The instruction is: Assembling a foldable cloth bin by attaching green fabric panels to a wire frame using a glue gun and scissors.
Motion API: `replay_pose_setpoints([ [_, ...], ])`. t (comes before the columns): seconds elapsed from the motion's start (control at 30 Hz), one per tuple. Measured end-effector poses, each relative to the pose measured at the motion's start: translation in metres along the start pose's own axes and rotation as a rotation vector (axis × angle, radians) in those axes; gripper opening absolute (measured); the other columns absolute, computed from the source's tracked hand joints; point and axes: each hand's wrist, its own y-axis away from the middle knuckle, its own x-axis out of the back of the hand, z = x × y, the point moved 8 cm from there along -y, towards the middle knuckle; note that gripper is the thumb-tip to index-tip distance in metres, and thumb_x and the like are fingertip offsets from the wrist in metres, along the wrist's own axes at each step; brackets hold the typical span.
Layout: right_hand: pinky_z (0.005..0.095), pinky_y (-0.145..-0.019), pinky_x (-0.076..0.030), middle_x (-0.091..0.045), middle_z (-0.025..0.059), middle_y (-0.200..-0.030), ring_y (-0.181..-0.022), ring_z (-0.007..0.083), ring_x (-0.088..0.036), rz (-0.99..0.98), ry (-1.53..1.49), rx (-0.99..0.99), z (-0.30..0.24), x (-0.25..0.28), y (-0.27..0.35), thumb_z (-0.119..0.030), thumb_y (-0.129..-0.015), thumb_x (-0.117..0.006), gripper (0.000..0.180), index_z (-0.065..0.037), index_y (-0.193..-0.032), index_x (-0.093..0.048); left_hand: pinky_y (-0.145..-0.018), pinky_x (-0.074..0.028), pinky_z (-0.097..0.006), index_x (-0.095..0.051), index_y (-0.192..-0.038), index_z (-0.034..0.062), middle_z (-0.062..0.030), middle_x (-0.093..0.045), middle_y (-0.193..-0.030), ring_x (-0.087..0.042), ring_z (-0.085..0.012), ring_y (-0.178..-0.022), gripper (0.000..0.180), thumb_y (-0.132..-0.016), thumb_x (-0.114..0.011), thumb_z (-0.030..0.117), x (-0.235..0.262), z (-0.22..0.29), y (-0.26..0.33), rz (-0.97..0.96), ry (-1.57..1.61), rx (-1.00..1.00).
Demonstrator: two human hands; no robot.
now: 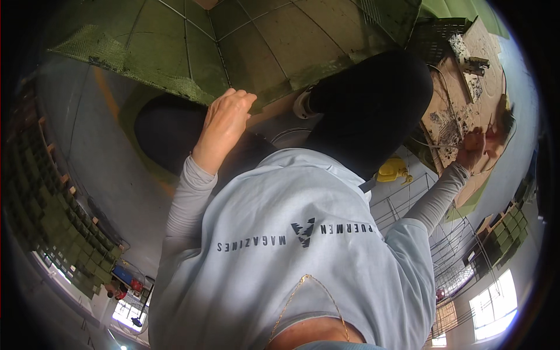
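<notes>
A large panel of green mesh [157,73] stretched over a wire frame [256,26] spans the far side, above my knees. My left hand [226,119] is closed at its near edge, fingers curled over the mesh. Off to the right, my right hand [470,150] is over a stained wooden board [437,116]. Its fingers are drawn together near a brownish shape, and what they hold I cannot make out. A small metal-ended tool [477,65] lies on a speckled strip of wood [466,79] farther up the board.
A dark plastic crate [440,38] stands behind the board, and a thin cable [446,87] runs across it. Below the board are a yellow bottle-like object [394,170] and wire racks [408,201]. Stacked green blocks [52,216] line the left side.
</notes>
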Motion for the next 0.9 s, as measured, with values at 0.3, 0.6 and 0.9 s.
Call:
replay_pose_setpoints([
  [0.3,0.0440,-0.100,-0.046,-0.045,0.0150,-0.150,-0.127,0.0330,-0.052,-0.406,0.146,0.381,-0.086,-0.224,0.131,-0.010,-0.090,-0.067,0.070,-0.003,-0.151,-0.034,-0.074,-0.050,-0.036,-0.062,-0.080,0.0023,-0.0075,-0.057,-0.088,-0.058,-0.0251,-0.089,0.006,-0.075,-0.063,-0.001,0.007,0.013,0.024,0.295,-0.182,-0.062],
  [0.6,0.0344,-0.088,-0.055,-0.059,0.0260,-0.126,-0.112,0.0318,-0.062,-0.962,0.227,-0.662,0.091,-0.410,0.295,-0.017,-0.061,-0.080,0.085,0.010,-0.134,-0.046,-0.067,-0.050,-0.036,-0.070,-0.090,0.0042,-0.0049,-0.059,-0.087,-0.059,-0.0243,-0.079,0.016,-0.076,-0.074,0.000,-0.011,0.004,0.068,0.551,-0.085,0.096],
  [0.9,0.0357,-0.098,-0.048,-0.063,0.0072,-0.108,-0.106,0.0202,-0.061,-1.193,0.478,-0.778,0.155,-0.422,0.340,-0.006,-0.080,-0.074,0.046,-0.001,-0.122,-0.057,-0.069,-0.049,-0.035,-0.070,-0.087,0.0064,-0.0029,-0.058,-0.088,-0.060,-0.0215,-0.084,0.014,-0.075,-0.067,0.001,-0.012,-0.002,0.072,0.605,-0.090,0.118],
])
